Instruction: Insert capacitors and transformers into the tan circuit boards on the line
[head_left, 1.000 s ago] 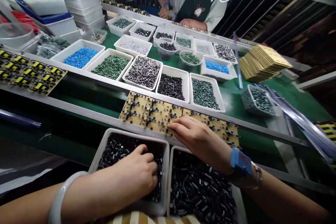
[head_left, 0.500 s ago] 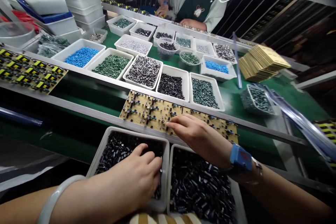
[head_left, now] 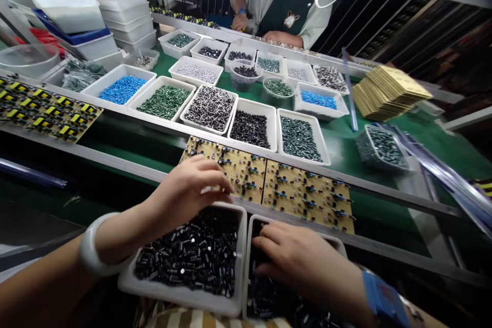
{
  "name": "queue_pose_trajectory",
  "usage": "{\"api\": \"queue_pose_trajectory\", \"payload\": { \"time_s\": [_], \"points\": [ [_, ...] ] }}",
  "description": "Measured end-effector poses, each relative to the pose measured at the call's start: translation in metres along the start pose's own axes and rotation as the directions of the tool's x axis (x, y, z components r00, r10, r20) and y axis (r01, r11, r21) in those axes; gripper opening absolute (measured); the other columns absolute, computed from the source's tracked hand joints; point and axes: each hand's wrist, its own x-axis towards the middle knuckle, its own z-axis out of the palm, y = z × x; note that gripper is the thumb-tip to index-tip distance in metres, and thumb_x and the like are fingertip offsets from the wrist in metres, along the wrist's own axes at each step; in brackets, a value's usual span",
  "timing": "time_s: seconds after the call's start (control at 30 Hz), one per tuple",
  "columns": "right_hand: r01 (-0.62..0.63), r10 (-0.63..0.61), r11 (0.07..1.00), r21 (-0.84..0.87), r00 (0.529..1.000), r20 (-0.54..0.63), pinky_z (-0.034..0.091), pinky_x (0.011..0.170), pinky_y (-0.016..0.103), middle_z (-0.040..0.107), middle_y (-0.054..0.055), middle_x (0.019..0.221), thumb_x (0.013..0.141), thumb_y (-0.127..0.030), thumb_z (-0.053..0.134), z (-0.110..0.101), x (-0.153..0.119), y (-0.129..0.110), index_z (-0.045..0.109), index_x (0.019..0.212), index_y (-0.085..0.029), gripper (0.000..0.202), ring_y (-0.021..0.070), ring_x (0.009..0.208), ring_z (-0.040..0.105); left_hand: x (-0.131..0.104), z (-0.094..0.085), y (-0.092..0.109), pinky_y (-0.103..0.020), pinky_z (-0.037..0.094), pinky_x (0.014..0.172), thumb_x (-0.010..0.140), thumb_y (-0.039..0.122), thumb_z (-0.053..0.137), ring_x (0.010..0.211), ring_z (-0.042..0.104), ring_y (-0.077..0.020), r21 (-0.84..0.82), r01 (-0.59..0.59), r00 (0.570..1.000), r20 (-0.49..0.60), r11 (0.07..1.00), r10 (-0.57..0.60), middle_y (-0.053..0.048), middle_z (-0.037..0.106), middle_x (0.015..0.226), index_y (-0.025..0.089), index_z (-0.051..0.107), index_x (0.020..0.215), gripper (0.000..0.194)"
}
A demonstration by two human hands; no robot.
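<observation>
My left hand [head_left: 202,179] is over the left part of a tan circuit board [head_left: 251,193] fitted with small parts. Its thumb and fingers come together in a pinch at the board's near edge; whatever is between the fingertips is too small to make out. Below it stands a white bin [head_left: 241,261] of black cylindrical capacitors [head_left: 188,256]. My right hand [head_left: 292,253] reaches into a second white bin [head_left: 249,287] of black capacitors, thumb and fingers apart, some fingertips dim among the parts. A second board [head_left: 307,195] lies right of the first on the rail.
Beyond the rail [head_left: 400,200] stand several white trays of blue [head_left: 122,89], green [head_left: 163,102] and black [head_left: 249,128] components. Finished-looking boards with yellow parts [head_left: 46,110] lie left. Stacked tan boards [head_left: 388,92] stand right. Another person [head_left: 284,15] sits across the bench.
My left hand has risen from the left bin to the board. My right hand has drawn back from the board into the right bin.
</observation>
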Motion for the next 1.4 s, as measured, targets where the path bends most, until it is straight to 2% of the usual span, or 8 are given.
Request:
{"api": "queue_pose_trajectory", "payload": {
  "time_s": [0.1,0.27,0.43,0.6,0.77,0.9,1.13,1.4],
  "points": [
    [-0.024,0.023,1.0,0.013,0.999,0.041,0.04,0.06,0.033,0.064,0.001,0.086,0.076,-0.024,0.089,0.018,-0.007,-0.007,0.061,0.089,-0.017,0.032,0.0209,0.073,0.057,0.017,0.004,-0.017,-0.025,0.045,0.074,0.09,0.017,0.074,0.08,0.062,-0.0148,-0.019,0.025,0.996,-0.09,0.999,-0.027,0.0,0.072,0.083,0.021,0.077,0.095,0.008],
    [0.032,-0.034,0.998,0.052,0.999,0.037,0.034,0.061,0.032,0.061,0.0,0.085,0.085,0.0,0.063,0.024,-0.012,-0.002,0.055,0.084,-0.019,0.02,0.0177,0.072,0.051,0.035,0.013,-0.03,-0.028,0.045,0.08,0.089,0.014,0.073,0.085,0.066,-0.0164,0.005,0.086,0.995,-0.044,0.996,-0.086,0.0,0.077,0.09,0.022,0.078,0.099,0.013],
    [0.054,-0.052,0.998,0.043,0.998,-0.035,0.031,0.06,0.033,0.061,0.001,0.087,0.085,-0.002,0.064,0.025,-0.014,-0.003,0.054,0.086,-0.018,0.019,0.0191,0.074,0.05,0.05,0.017,-0.026,-0.038,0.033,0.094,0.087,0.024,0.079,0.092,0.064,-0.019,0.22,0.151,0.988,0.01,0.964,-0.157,0.005,0.077,0.091,0.03,0.078,0.093,0.008],
    [0.079,-0.069,0.991,0.111,0.994,-0.087,0.035,0.062,0.032,0.061,0.001,0.085,0.085,-0.002,0.067,0.029,-0.015,-0.001,0.054,0.083,-0.017,0.02,0.0189,0.074,0.05,0.06,0.02,-0.024,-0.04,0.026,0.093,0.091,0.024,0.073,0.095,0.061,-0.0217,0.37,0.074,0.994,0.053,0.926,-0.101,0.005,0.077,0.094,0.027,0.077,0.09,0.005],
    [0.034,0.022,0.967,0.254,0.977,-0.212,0.041,0.065,0.032,0.061,0.002,0.083,0.1,-0.01,0.051,0.025,-0.017,0.0,0.06,0.098,-0.015,0.011,0.0189,0.073,0.053,0.063,0.019,-0.022,-0.043,0.027,0.095,0.092,0.017,0.064,0.094,0.058,-0.0245,0.423,0.014,0.991,0.117,0.906,-0.07,0.002,0.076,0.095,0.024,0.075,0.094,0.013],
    [0.049,0.042,0.955,0.294,0.954,-0.295,0.05,0.081,0.034,0.064,0.007,0.099,0.101,-0.01,0.046,0.018,-0.018,-0.001,0.059,0.123,-0.014,0.026,0.0223,0.089,0.059,0.065,0.019,-0.021,-0.046,0.027,0.096,0.093,0.015,0.058,0.093,0.057,-0.0255,0.453,-0.011,0.987,0.15,0.891,-0.064,0.0,0.074,0.095,0.023,0.074,0.092,0.017],
    [0.057,0.042,0.956,0.289,0.944,-0.326,0.055,0.083,0.039,0.064,0.009,0.099,0.104,-0.013,0.044,0.014,-0.017,0.0,0.064,0.119,-0.013,0.025,0.0245,0.09,0.06,0.067,0.024,-0.026,-0.051,0.026,0.103,0.096,0.021,0.057,0.096,0.055,-0.0275,0.512,-0.051,0.984,0.172,0.858,-0.044,-0.003,0.071,0.093,0.019,0.07,0.089,0.016],
    [0.037,0.134,0.921,0.387,0.904,-0.406,0.053,0.081,0.031,0.066,0.006,0.1,0.105,-0.017,0.05,-0.003,-0.014,0.0,0.065,0.122,-0.015,0.022,0.0188,0.089,0.062,0.067,0.029,-0.02,-0.052,0.03,0.1,0.096,0.031,0.064,0.095,0.056,-0.0285,0.592,-0.047,0.99,0.133,0.804,-0.04,-0.004,0.07,0.086,0.016,0.068,0.082,0.021]
  ]
}}
